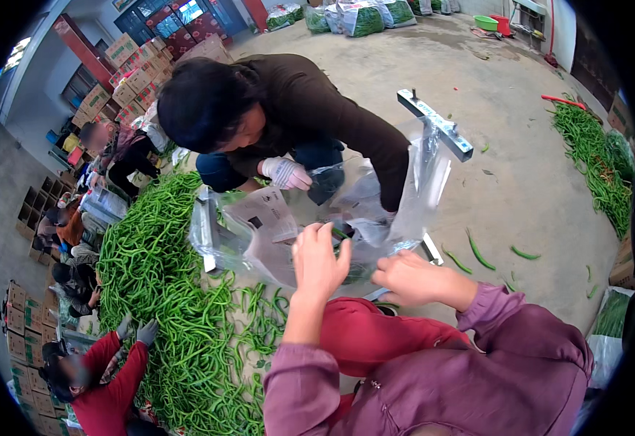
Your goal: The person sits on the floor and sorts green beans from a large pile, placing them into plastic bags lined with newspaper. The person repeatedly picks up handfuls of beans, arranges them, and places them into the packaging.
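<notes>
A clear plastic bag (413,201) lined with printed paper sheets (265,215) stands stretched open in a metal frame (434,122). My left hand (317,261) is at the bag's near rim, fingers pointing into the opening. A green chili pepper (341,233) shows beside its fingertips; whether the hand grips it or the film, I cannot tell. My right hand (418,277) has its fingers curled on the near right rim of the bag. Across from me, a crouching co-worker has one arm deep in the bag, that hand mostly hidden, and a gloved hand (289,173) at the rim.
A large heap of green chili peppers (159,250) spreads on the floor at left, with several co-workers around it. Loose peppers (478,250) lie at right, near another heap (592,158). Stacked cardboard boxes (137,79) and filled bags (361,19) stand farther back.
</notes>
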Demonstrator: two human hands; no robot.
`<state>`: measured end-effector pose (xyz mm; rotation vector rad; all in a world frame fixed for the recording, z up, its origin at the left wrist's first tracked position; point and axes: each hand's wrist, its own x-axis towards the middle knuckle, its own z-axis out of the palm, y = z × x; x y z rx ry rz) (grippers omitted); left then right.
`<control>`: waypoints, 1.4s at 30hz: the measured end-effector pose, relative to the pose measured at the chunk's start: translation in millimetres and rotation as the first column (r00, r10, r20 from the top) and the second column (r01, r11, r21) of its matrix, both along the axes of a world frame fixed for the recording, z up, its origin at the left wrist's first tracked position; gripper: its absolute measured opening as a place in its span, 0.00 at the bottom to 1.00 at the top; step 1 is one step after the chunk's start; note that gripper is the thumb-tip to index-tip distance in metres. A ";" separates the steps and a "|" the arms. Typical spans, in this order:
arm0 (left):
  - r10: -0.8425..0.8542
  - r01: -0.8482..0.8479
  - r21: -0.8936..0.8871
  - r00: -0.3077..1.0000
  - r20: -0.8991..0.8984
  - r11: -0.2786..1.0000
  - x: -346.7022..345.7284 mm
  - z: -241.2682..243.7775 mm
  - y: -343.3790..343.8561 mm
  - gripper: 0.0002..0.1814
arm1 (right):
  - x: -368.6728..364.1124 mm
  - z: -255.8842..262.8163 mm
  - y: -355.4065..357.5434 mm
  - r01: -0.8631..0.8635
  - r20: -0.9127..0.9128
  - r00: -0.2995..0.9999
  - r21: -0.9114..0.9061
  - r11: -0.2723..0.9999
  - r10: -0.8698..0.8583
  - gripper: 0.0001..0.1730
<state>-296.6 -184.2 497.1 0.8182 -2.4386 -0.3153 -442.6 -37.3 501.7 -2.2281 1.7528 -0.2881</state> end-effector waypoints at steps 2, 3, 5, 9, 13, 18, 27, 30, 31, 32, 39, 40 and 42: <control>0.013 -0.033 0.205 0.995 0.100 0.978 -24.5 -21.0 -4.9 0.32 | -6.4 -1.5 20.1 -0.050 0.095 0.995 0.072 0.996 0.043 0.15; -0.004 -0.058 0.245 0.969 0.246 0.968 -35.9 -29.1 -7.8 0.38 | -8.0 -3.5 27.1 -0.041 0.139 0.990 0.067 0.997 0.032 0.15; -0.139 0.008 0.494 0.964 0.229 0.869 -63.2 -52.7 -15.9 0.41 | -16.2 1.4 40.9 -0.013 0.204 0.979 0.055 0.998 0.001 0.14; -0.390 -0.054 0.733 0.819 0.421 0.678 -95.4 -61.6 -15.3 0.44 | -47.9 4.4 56.0 0.119 0.281 0.954 -0.041 0.992 -0.103 0.13; -0.299 -0.102 0.993 0.947 0.115 0.061 -93.7 -76.1 -23.3 0.43 | -83.0 3.7 59.8 0.250 0.330 0.925 -0.156 0.956 -0.188 0.10; -0.433 -0.136 0.975 0.879 0.200 0.175 -100.4 -88.9 -41.2 0.42 | -95.8 3.4 48.9 0.358 0.312 0.922 -0.464 0.810 -0.230 0.18; -0.330 0.010 0.613 0.850 0.411 0.790 -114.2 -123.4 -48.0 0.16 | -126.4 6.8 8.6 -0.112 -0.327 0.944 -0.176 0.978 0.049 0.18; -0.067 -0.050 0.827 0.992 0.105 0.560 -121.5 -78.3 -55.1 0.16 | -126.7 3.1 12.0 -0.163 -0.312 0.947 -0.273 0.948 0.073 0.17; -0.026 -0.006 0.862 0.999 0.022 0.507 -131.8 -73.1 -54.5 0.16 | -128.8 5.7 13.1 -0.157 -0.317 0.947 -0.295 0.943 0.059 0.17; -0.007 0.009 0.885 1.000 -0.007 0.465 -142.5 -68.7 -50.6 0.16 | -130.4 8.8 13.4 -0.149 -0.321 0.946 -0.317 0.937 0.042 0.18; -0.046 0.116 0.891 0.993 -0.107 0.438 -199.4 -68.4 28.0 0.21 | -133.9 57.6 -30.3 0.241 -0.178 0.934 -0.326 0.914 -0.310 0.25; -0.076 0.184 0.872 0.983 -0.168 0.453 -202.9 -58.8 42.6 0.22 | -134.8 65.8 -39.1 0.272 -0.261 0.899 -0.294 0.916 -0.351 0.26; -0.080 0.288 0.854 0.956 -0.281 0.434 -210.2 -53.1 58.1 0.25 | -133.5 72.0 -55.0 0.341 -0.419 0.813 -0.219 0.914 -0.403 0.29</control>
